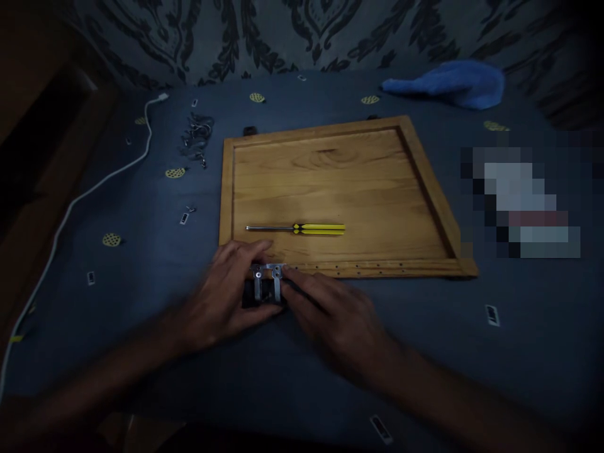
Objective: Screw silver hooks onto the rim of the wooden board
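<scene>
A framed wooden panel (325,182) lies flat, its near rail dotted with a row of small dark holes. At the near left part of that rail sits a silvery metal bracket (267,283) with a screw head showing and a black part around it. My left hand (226,289) is closed around the bracket from the left, thumb at its near side. From the right, my right hand (335,308) pinches the bracket's edge with its fingertips; its lower fingers are partly hidden. A screwdriver (306,229) with a yellow and black handle rests on the panel, just beyond both hands.
Several small metal pieces (195,135) lie heaped left of the panel. A white cable (104,173) runs down the left side. A blue cloth (453,85) lies at the back right, and a pixelated object (523,201) is at right. Patterned blue fabric covers the surface.
</scene>
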